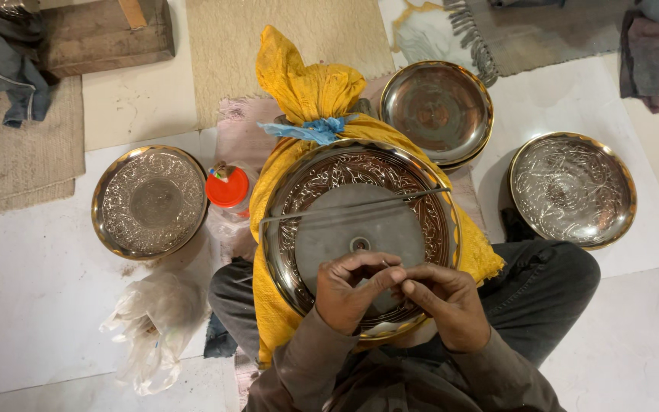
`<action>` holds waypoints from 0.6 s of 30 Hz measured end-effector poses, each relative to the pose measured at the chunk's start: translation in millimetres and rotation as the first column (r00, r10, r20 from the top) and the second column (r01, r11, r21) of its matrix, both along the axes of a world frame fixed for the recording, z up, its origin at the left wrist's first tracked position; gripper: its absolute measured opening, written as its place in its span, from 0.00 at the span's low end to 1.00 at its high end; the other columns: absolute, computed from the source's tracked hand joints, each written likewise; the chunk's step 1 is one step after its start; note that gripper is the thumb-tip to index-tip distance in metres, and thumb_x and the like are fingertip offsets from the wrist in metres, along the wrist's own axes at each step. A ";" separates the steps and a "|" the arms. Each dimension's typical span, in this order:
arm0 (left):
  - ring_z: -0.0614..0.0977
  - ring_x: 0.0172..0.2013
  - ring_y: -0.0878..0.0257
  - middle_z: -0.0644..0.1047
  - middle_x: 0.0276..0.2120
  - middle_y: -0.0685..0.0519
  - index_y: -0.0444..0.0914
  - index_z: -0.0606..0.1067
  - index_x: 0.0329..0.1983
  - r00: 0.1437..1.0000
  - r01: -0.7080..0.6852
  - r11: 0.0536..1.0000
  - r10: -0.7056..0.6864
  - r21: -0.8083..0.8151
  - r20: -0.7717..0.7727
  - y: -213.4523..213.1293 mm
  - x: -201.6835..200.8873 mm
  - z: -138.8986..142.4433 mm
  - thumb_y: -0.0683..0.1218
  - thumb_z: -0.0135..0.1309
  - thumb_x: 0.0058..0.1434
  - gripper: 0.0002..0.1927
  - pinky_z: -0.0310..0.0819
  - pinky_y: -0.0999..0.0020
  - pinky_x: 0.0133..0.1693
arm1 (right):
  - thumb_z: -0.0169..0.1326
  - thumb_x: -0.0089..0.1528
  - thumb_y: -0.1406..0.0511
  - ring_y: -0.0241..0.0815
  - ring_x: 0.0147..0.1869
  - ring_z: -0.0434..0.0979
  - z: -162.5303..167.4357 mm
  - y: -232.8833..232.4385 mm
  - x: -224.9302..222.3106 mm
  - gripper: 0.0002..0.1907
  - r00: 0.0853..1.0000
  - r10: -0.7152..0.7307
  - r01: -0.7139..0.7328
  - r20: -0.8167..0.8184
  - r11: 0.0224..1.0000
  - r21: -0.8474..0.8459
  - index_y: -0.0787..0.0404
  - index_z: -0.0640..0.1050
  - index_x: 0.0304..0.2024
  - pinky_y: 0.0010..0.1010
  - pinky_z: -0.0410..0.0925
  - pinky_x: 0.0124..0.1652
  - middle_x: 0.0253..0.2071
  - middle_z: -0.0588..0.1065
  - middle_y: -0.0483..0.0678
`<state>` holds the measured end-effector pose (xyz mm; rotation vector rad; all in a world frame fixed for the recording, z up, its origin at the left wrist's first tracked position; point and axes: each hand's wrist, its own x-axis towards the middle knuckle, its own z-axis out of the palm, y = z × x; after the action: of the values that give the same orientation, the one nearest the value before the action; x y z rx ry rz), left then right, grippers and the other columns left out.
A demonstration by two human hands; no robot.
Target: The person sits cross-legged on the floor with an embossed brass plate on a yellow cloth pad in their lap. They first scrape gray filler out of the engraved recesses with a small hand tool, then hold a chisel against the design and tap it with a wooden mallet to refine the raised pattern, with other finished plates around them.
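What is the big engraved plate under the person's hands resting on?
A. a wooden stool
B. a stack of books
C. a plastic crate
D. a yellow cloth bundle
D: the engraved plate sits on a yellow cloth bundle tied with a blue strip, while both hands meet at its near rim.

White floor (pixel 32 305), engraved plates (pixel 149 201), rugs (pixel 17 152)

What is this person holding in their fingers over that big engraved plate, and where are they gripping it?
Both hands, left hand and right hand, pinch something tiny between their fingertips above the plate. It is too small to identify.
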<state>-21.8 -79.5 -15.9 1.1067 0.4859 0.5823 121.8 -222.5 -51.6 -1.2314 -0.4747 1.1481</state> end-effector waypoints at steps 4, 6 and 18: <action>0.85 0.36 0.66 0.84 0.35 0.49 0.31 0.83 0.44 0.999 -0.020 0.996 0.023 0.085 -0.027 -2.3 1.1 -1.1 0.42 0.65 0.61 0.11 0.82 0.71 0.40 | 0.58 0.64 0.71 0.36 0.41 0.82 3.1 3.7 0.9 0.11 0.999 -0.014 0.013 0.038 0.999 0.034 0.70 0.82 0.47 0.27 0.75 0.42 0.37 0.82 0.50; 0.85 0.35 0.65 0.84 0.35 0.48 0.32 0.83 0.44 0.999 -0.026 0.990 0.031 0.142 -0.033 -2.0 1.2 0.1 0.43 0.65 0.61 0.11 0.82 0.71 0.39 | 0.58 0.64 0.71 0.37 0.41 0.82 5.7 5.0 0.2 0.11 1.000 -0.009 0.009 0.014 0.998 0.054 0.70 0.82 0.47 0.28 0.75 0.41 0.37 0.82 0.50; 0.84 0.34 0.67 0.84 0.33 0.49 0.31 0.83 0.42 0.994 -0.071 0.981 0.084 0.182 -0.066 -2.1 6.1 -0.2 0.43 0.66 0.61 0.11 0.80 0.73 0.38 | 0.56 0.66 0.68 0.37 0.38 0.82 8.3 4.6 -2.5 0.13 1.000 0.019 -0.019 -0.001 0.996 0.088 0.68 0.81 0.51 0.28 0.76 0.38 0.35 0.82 0.51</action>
<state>-15.7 -81.7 -16.1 1.2884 0.5499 0.6654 119.3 -217.9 -43.3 -1.1513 -0.5309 1.1329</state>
